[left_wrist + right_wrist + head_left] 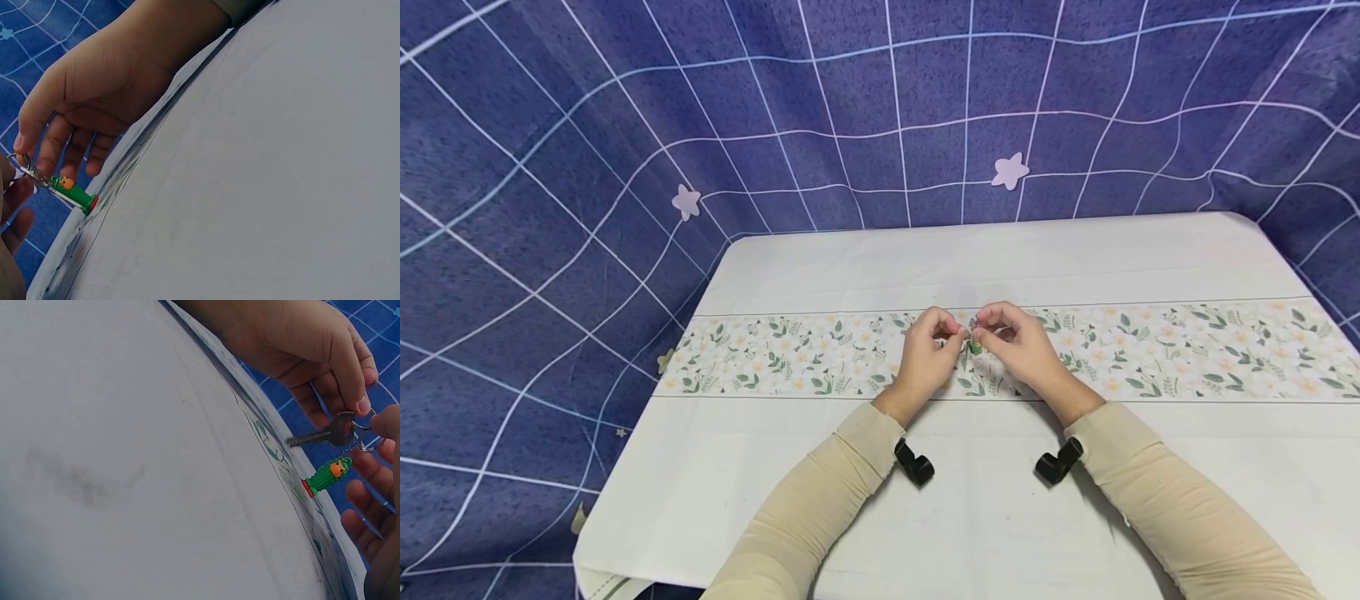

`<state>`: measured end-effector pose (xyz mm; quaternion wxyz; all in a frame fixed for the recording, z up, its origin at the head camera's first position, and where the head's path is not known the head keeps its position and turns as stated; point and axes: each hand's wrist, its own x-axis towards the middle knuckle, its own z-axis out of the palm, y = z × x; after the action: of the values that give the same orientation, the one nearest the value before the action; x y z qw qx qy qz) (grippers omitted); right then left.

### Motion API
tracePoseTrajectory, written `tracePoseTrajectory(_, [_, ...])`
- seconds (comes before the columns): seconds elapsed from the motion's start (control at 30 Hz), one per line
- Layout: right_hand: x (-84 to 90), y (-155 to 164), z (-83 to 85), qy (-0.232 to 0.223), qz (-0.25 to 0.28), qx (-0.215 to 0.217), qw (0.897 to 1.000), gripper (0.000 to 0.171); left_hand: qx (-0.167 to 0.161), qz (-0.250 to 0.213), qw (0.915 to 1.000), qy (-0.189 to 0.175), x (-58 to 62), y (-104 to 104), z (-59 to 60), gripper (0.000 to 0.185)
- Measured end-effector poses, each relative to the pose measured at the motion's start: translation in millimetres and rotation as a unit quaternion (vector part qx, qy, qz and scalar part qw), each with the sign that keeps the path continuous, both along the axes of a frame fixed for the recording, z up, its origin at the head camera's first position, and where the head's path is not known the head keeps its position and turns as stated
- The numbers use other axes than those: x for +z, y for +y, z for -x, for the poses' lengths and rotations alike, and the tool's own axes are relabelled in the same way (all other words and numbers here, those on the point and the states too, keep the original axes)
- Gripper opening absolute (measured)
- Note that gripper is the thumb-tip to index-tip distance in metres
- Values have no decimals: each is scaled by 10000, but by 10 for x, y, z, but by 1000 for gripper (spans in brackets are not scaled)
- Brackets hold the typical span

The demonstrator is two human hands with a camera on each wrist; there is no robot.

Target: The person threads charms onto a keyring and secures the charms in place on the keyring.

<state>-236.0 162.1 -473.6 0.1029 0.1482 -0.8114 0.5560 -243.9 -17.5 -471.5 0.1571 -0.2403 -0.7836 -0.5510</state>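
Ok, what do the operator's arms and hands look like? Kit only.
Left hand and right hand: bare, no gloves. Left sleeve and right sleeve: long, plain beige, wrinkled, ending at the wrist. A small black fitting at each cuff, left fitting, right fitting. No cables or markings visible.

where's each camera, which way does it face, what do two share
Head: on the head, facing forward and down at the table; left hand, right hand and forearms show.
Left wrist: on that wrist, facing across the table; right hand above, left hand at edge.
Right wrist: on that wrist, facing across the table; left hand above, right hand at edge.
Wrist views share the green figure.
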Motion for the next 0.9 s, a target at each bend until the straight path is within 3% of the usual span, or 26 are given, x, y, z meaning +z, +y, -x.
tracePoseTrajectory(0.23, [-1,-6,9,-182,-70,105,9998,29,10,10,10000,-35,5,-5,-8,18])
tracePoseTrajectory(0.57, [4,1,6,-132,4,62,9999,19,-38,132,9999,-44,25,-2,-11,19])
tracePoseTrajectory(0.9, [49,-16,-18,-362,33,224,9991,29,-27,82,10000,20,-13,-12,7,19])
